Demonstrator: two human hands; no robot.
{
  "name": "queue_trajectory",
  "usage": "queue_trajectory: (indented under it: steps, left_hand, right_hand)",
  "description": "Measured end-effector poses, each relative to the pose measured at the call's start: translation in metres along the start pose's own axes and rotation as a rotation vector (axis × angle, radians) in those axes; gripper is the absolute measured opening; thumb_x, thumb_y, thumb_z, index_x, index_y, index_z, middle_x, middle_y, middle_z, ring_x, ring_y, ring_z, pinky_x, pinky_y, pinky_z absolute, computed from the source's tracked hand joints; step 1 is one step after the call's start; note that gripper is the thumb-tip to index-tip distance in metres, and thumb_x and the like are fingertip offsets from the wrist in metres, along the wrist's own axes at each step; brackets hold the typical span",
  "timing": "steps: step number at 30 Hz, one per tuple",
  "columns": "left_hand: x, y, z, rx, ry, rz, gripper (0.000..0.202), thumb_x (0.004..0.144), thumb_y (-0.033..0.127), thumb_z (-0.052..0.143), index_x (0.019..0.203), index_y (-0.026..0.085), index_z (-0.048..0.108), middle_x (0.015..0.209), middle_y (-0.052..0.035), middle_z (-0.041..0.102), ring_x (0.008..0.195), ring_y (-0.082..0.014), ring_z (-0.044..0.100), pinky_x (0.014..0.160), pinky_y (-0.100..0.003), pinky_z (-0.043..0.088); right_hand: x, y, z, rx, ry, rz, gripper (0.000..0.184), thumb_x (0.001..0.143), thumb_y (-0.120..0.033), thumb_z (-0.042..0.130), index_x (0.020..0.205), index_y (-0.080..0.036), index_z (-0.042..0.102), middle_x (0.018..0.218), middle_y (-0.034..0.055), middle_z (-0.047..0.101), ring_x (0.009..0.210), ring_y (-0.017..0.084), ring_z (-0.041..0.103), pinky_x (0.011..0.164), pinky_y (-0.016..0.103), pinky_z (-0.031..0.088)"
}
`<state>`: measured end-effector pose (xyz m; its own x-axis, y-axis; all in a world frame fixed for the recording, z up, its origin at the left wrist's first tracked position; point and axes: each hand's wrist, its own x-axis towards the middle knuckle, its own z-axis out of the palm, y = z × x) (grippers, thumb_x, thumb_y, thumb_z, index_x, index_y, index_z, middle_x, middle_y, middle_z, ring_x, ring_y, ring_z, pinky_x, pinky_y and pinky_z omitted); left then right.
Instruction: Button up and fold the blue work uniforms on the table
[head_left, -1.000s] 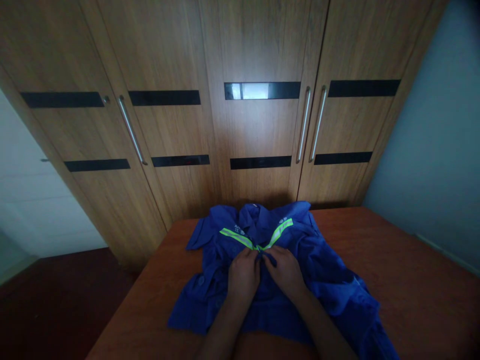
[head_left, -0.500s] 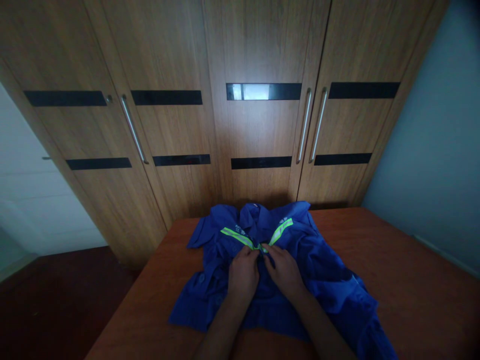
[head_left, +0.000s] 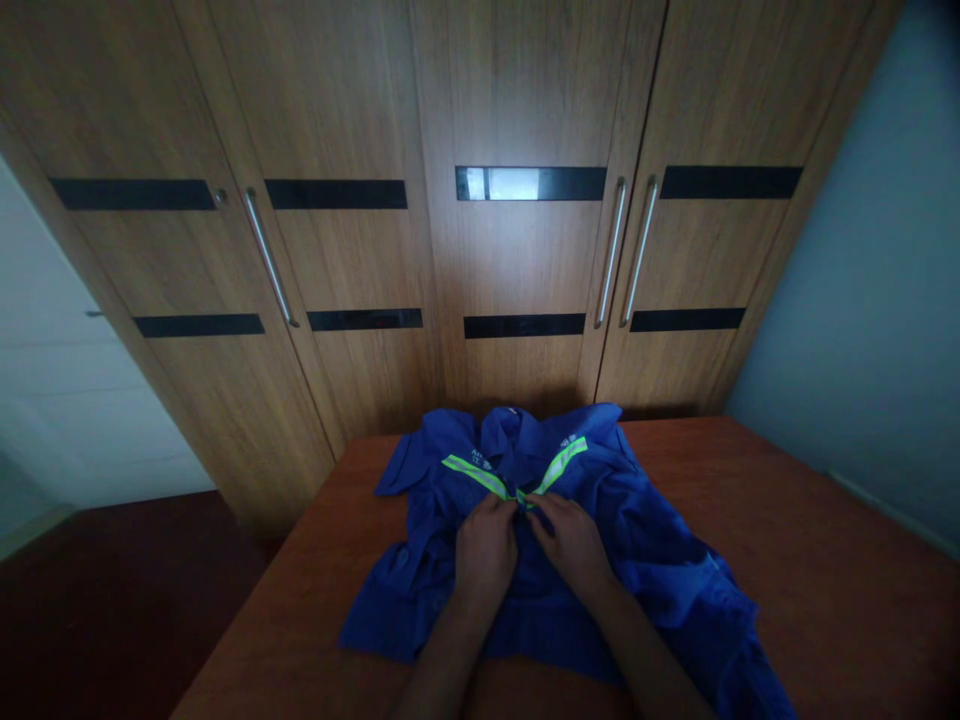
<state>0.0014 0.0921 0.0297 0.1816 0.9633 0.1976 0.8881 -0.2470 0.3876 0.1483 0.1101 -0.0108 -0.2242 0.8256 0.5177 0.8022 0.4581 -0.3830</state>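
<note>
A blue work shirt (head_left: 645,560) with neon-yellow reflective stripes (head_left: 474,473) across the chest lies spread on a reddish-brown wooden table (head_left: 825,560), collar away from me. My left hand (head_left: 486,545) and my right hand (head_left: 571,540) rest close together on the shirt's front opening, just below where the two stripes meet. Both hands have their fingers curled and pinching the fabric edges at the placket. The fingertips are partly hidden in the cloth.
A wooden wardrobe (head_left: 517,260) with long metal handles (head_left: 611,250) and dark inlay strips stands right behind the table's far edge. A pale blue wall (head_left: 885,300) is on the right. Dark red floor (head_left: 112,600) lies to the left.
Both hands have crept slightly up the shirt front toward the point where the stripes meet. The shirt itself has barely shifted.
</note>
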Motion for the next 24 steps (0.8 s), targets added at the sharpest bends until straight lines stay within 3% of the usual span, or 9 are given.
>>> queue_trajectory:
  steps: [6, 24]
  left_hand:
    - [0.0001, -0.0004, 0.0013, 0.010, 0.031, -0.015, 0.031, 0.090, 0.012, 0.037, 0.103, 0.025, 0.062, 0.098, -0.0041, 0.063, 0.095, -0.0160, 0.060, 0.083, -0.024, 0.042]
    - [-0.0002, -0.0050, 0.0043, -0.058, 0.080, 0.034, 0.033, 0.090, 0.012, 0.038, 0.108, 0.025, 0.062, 0.099, -0.0036, 0.064, 0.091, -0.0150, 0.061, 0.080, -0.023, 0.044]
  right_hand:
    - [0.0000, -0.0037, -0.0044, -0.012, 0.016, -0.021, 0.024, 0.090, -0.022, 0.045, 0.098, -0.023, 0.067, 0.093, 0.0052, 0.070, 0.085, 0.019, 0.065, 0.080, 0.030, 0.048]
    - [0.0004, 0.0023, -0.0033, 0.114, 0.044, 0.025, 0.031, 0.087, -0.016, 0.042, 0.107, -0.020, 0.066, 0.102, 0.0064, 0.070, 0.093, 0.019, 0.065, 0.087, 0.032, 0.049]
